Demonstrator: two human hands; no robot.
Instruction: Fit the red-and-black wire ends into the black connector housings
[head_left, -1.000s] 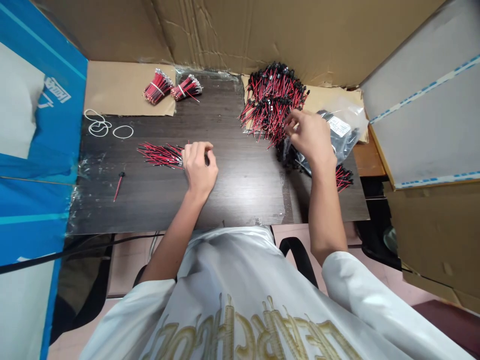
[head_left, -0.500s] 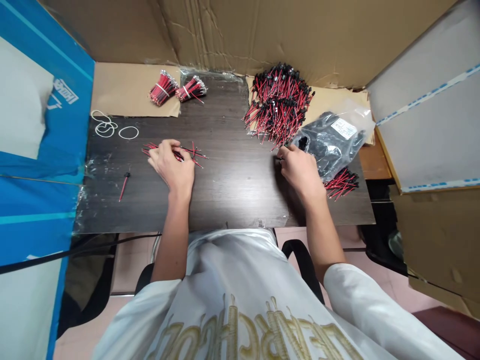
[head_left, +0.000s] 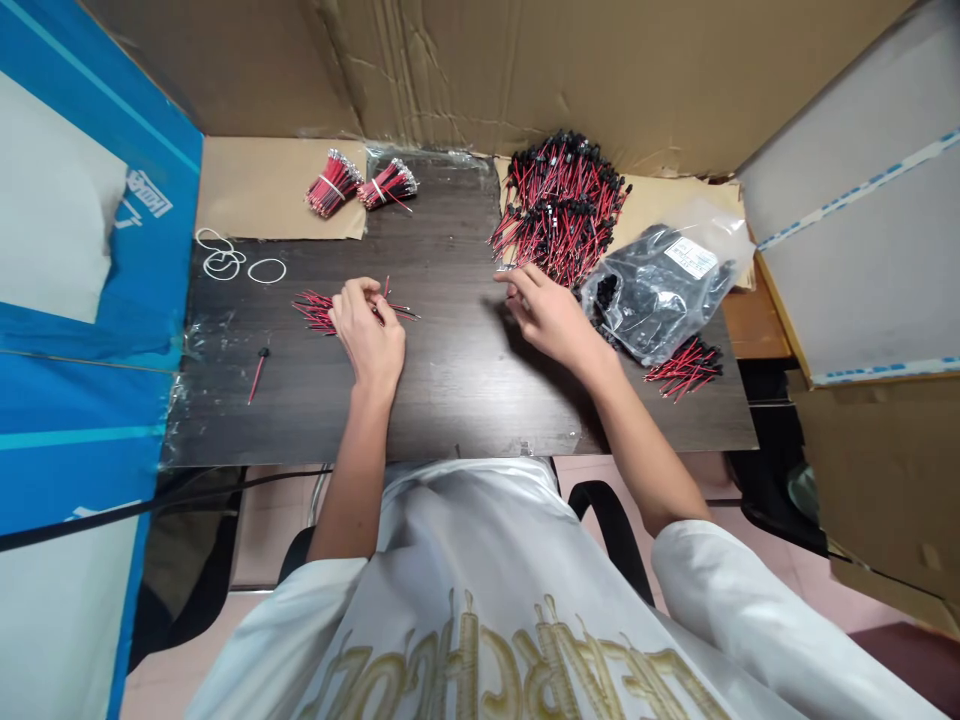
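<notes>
My left hand (head_left: 369, 330) rests on a small heap of loose red and black wires (head_left: 313, 310) on the dark table. Its fingers curl closed around some of them, and the wire ends stick out on both sides. My right hand (head_left: 551, 318) is above the table, just in front of the big pile of wires with black connectors (head_left: 562, 200). Its index finger reaches out and the others bend loosely; no object shows in it. Beside that hand lies a clear plastic bag (head_left: 660, 300) of black parts, its mouth towards the hand.
Two banded wire bundles (head_left: 332, 185) lie at the back left. White rubber bands (head_left: 223, 262) and a single wire with a black connector (head_left: 258, 375) are at the left. More red and black wires (head_left: 686, 368) lie by the bag. Cardboard (head_left: 480, 70) walls the back.
My right hand has moved left and slightly away from me, off the bag's mouth, and its fingers have straightened. My left hand stays on the wires, shifted slightly in view with the camera.
</notes>
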